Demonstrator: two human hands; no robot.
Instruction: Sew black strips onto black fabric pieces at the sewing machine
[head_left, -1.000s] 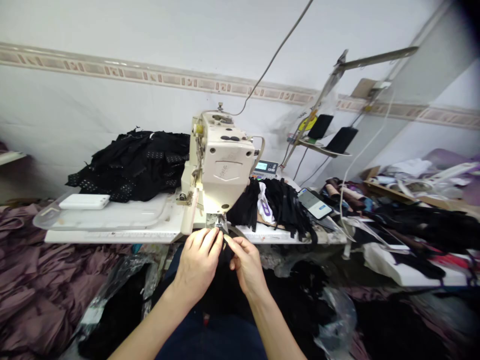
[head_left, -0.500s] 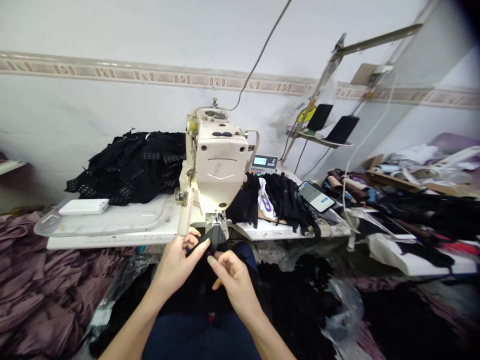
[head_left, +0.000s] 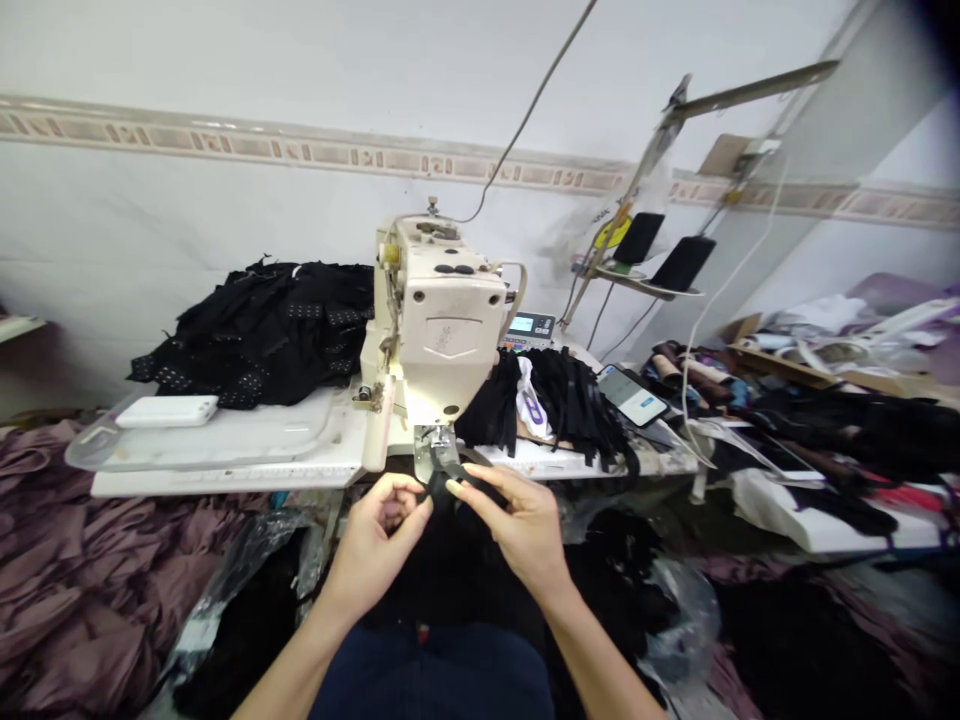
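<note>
A cream sewing machine (head_left: 448,325) faces me, its presser foot and needle lit from above. Black fabric (head_left: 441,492) runs from just below the foot down toward my lap. On its left edge my left hand (head_left: 381,535) is closed, thumb and forefinger pinching the cloth. From the other side my right hand (head_left: 517,515) pinches the fabric close to the machine, thumb against fingers. A small gap separates the two sets of fingertips. Which layers each hand holds is hidden by the dark cloth.
Black garment pieces (head_left: 262,325) are heaped behind a clear plastic tray (head_left: 247,455) holding a white box (head_left: 166,411). Black strips (head_left: 577,400) lie right of the machine, beside a phone (head_left: 634,395). Thread cones (head_left: 684,262) sit on a stand. Mauve fabric (head_left: 67,570) is piled at left.
My right hand has moved up and right, from below the fabric to pinching it near the foot. My left hand has shifted slightly right and down, still pinching the cloth.
</note>
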